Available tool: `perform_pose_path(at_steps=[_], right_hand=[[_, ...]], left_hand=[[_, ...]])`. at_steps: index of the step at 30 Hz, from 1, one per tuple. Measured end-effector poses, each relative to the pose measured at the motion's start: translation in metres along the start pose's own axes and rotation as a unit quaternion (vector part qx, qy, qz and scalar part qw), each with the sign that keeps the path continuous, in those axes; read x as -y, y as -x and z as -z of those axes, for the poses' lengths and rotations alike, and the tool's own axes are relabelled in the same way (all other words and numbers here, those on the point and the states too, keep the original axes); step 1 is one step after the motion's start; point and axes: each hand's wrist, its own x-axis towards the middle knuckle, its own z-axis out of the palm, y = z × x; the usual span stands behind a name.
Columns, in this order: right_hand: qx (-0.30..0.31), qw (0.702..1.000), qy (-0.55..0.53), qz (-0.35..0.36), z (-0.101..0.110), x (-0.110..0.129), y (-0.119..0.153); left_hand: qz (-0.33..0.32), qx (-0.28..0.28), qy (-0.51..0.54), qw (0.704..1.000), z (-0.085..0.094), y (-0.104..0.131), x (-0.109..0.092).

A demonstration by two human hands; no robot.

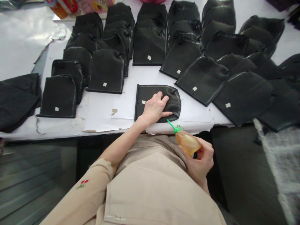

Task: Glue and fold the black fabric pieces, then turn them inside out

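Note:
A black flat piece (150,93) with a small pale tag lies near the table's front edge. Spread across its right half, my left hand (156,107) rests with fingers apart, holding nothing. My right hand (201,159) is wrapped round a squeeze bottle (187,142) of amber liquid, in front of the table edge. The bottle's green nozzle (172,124) points up and left, its tip beside the piece's lower right edge. Whether the tip touches the piece I cannot tell.
Overlapping rows of similar black pieces (150,43) fan across the white table (103,109). Dark folded fabric (17,100) lies at the far left. Colourful packages (82,6) stand at the back left. A fuzzy grey-white cloth (283,156) is at the right.

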Motion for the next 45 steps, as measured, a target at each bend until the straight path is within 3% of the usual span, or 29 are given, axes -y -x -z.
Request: perform_pose_path(at_steps=[14, 18, 24, 26, 31, 36, 45], right_hand=[[0.046, 0.997, -0.057, 0.003, -0.013, 0.005, -0.001], [0.068, 0.996, -0.047, 0.020, -0.019, 0.009, -0.005], [0.096, 0.994, -0.040, 0.039, -0.028, 0.012, -0.012], [0.104, 0.993, -0.043, 0.048, -0.031, 0.013, -0.013], [0.132, 0.989, -0.045, 0.056, -0.039, 0.016, -0.017], [0.154, 0.984, -0.053, 0.068, -0.048, 0.021, -0.021], [0.192, 0.972, -0.057, 0.124, -0.062, 0.032, -0.032]], left_hand=[[0.009, -0.002, 0.029, 1.000, 0.004, -0.002, 0.002], [0.014, -0.026, 0.151, 0.988, 0.002, -0.003, 0.016], [0.027, -0.091, 0.374, 0.923, 0.001, 0.014, 0.048], [0.050, -0.127, 0.367, 0.920, 0.004, 0.026, 0.058], [0.136, -0.185, 0.226, 0.947, 0.010, 0.054, 0.081], [0.179, -0.147, 0.222, 0.947, 0.009, 0.069, 0.092], [0.222, -0.115, 0.235, 0.939, 0.008, 0.065, 0.089]])
